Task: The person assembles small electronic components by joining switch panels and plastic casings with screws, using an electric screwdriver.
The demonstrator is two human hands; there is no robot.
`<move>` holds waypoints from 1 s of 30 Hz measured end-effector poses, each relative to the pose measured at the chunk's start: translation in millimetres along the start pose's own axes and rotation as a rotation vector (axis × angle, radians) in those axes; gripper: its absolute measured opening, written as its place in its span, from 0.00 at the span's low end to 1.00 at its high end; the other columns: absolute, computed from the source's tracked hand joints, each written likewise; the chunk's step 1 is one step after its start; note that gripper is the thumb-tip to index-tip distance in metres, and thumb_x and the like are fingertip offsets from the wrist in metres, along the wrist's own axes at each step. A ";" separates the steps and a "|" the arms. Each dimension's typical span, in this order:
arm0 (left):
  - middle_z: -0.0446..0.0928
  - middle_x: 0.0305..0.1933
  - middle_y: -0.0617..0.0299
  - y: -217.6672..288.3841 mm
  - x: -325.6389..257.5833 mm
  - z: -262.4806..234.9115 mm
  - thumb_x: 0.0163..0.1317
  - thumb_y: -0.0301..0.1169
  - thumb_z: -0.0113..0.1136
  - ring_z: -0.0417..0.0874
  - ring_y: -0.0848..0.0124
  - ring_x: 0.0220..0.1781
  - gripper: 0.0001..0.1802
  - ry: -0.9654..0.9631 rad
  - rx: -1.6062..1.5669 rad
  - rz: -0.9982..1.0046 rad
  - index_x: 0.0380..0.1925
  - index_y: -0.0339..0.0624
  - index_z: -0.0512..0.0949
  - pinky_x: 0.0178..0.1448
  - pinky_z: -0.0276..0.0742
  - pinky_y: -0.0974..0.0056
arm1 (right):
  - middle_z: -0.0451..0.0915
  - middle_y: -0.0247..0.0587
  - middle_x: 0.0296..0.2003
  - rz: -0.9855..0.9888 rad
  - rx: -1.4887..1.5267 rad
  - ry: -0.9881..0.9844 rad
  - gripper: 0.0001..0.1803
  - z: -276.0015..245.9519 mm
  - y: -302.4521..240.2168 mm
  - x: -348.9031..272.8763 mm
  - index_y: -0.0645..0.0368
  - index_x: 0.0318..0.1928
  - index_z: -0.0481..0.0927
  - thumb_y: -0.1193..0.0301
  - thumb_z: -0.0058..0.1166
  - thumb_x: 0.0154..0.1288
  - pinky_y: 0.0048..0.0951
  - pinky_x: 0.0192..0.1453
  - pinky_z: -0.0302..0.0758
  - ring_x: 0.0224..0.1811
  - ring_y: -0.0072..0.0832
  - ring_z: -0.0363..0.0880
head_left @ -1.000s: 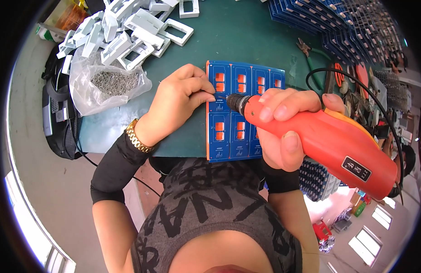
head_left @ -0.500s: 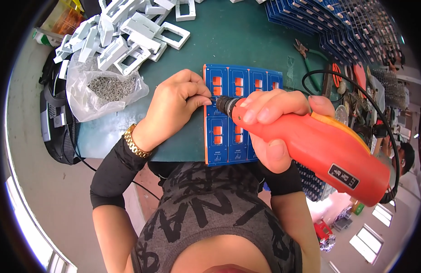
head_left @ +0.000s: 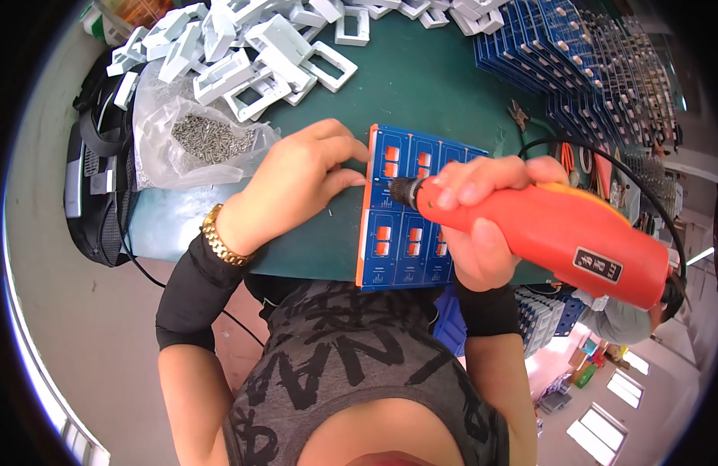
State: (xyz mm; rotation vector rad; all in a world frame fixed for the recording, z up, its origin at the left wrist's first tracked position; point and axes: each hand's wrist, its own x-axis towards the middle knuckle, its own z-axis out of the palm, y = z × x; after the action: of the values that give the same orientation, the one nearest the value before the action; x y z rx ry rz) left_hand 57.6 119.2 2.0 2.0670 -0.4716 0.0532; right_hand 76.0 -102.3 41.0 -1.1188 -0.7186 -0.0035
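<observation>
My right hand (head_left: 483, 225) is wrapped round a red electric screwdriver (head_left: 580, 245) with a black chuck. The screwdriver lies slantwise over a blue panel (head_left: 398, 268) printed with rectangles, with orange-and-white cutouts and an orange edge. Its chuck end is over the panel's left part, between two rows of cutouts; the bit tip is too small to make out. At the panel's left edge is my left hand (head_left: 297, 171), thumb and index fingertips apart, with nothing visible between them. Screws (head_left: 211, 140) fill an open clear plastic bag (head_left: 161, 159) to its left.
White plastic frames (head_left: 277, 50) are heaped at the back left of the green table (head_left: 297, 256). Blue panels (head_left: 537, 46) stand stacked at the back right. Pliers (head_left: 519, 116) lie nearby, and a black cord (head_left: 646, 175) loops from the screwdriver. A black bag (head_left: 103, 194) is at the left.
My left thumb and index finger have parted and drawn back from the chuck to the panel's edge. The view has shifted slightly; the screwdriver stays in my right hand over the panel.
</observation>
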 end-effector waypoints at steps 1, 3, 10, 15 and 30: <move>0.78 0.38 0.58 -2.8 -0.3 4.9 0.51 0.21 0.68 0.81 0.60 0.36 0.14 -0.003 -0.003 0.039 0.40 0.42 0.82 0.40 0.78 0.61 | 0.76 0.46 0.39 0.009 -0.024 0.027 0.34 2.8 -4.5 -0.9 0.51 0.63 0.56 0.77 0.60 0.61 0.45 0.50 0.78 0.38 0.36 0.79; 0.78 0.38 0.58 -1.5 -0.1 11.3 0.52 0.22 0.68 0.81 0.60 0.35 0.14 -0.016 0.035 0.063 0.41 0.42 0.82 0.40 0.78 0.60 | 0.77 0.45 0.39 -0.024 -0.010 0.052 0.34 5.3 -8.8 -2.7 0.51 0.63 0.56 0.75 0.61 0.62 0.45 0.49 0.78 0.38 0.36 0.79; 0.81 0.35 0.60 -5.1 -1.6 15.6 0.51 0.21 0.65 0.81 0.60 0.36 0.14 -0.002 0.168 0.154 0.40 0.44 0.85 0.39 0.78 0.60 | 0.77 0.45 0.39 -0.115 -0.027 -0.002 0.35 -1.2 -10.3 0.2 0.48 0.65 0.55 0.71 0.62 0.63 0.45 0.47 0.77 0.36 0.38 0.80; 0.81 0.36 0.60 -6.4 -1.3 17.4 0.47 0.16 0.61 0.81 0.60 0.36 0.18 -0.006 0.158 0.159 0.40 0.41 0.85 0.40 0.78 0.59 | 0.77 0.45 0.40 -0.118 -0.034 -0.046 0.36 -3.4 -6.6 0.6 0.48 0.66 0.53 0.71 0.61 0.63 0.46 0.48 0.78 0.37 0.39 0.80; 0.82 0.39 0.58 -4.0 -0.9 12.7 0.47 0.16 0.60 0.81 0.58 0.36 0.20 -0.020 0.146 0.177 0.42 0.41 0.83 0.41 0.78 0.58 | 0.78 0.49 0.39 -0.080 -0.098 -0.055 0.34 4.1 -4.8 6.8 0.53 0.61 0.56 0.80 0.59 0.59 0.43 0.47 0.80 0.37 0.37 0.81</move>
State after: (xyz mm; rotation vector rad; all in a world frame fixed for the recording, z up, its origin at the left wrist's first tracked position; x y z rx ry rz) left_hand 56.3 110.5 -8.1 2.1646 -0.6792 0.1772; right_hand 77.4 -98.8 49.5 -1.1866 -0.8192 -0.0767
